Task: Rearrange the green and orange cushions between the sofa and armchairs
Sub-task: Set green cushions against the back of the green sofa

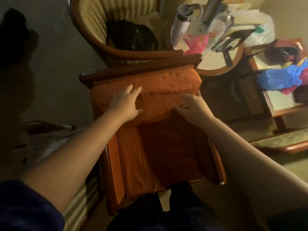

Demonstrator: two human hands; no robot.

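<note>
Hands pressing on orange cushion (pixel 156 104) against armchair (pixel 138 70) back: left hand (pixel 124 101) fingers spread flat, right hand (pixel 191 105) fingers loosely spread, touching.

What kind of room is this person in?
Probably a home living room: an orange armchair, a striped armchair beside it, and a cluttered round side table.

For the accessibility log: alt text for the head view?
Both hands, left hand and right hand, rest with fingers spread on an orange cushion leaning against the back of an orange armchair. A cluttered round side table stands beyond.
</note>
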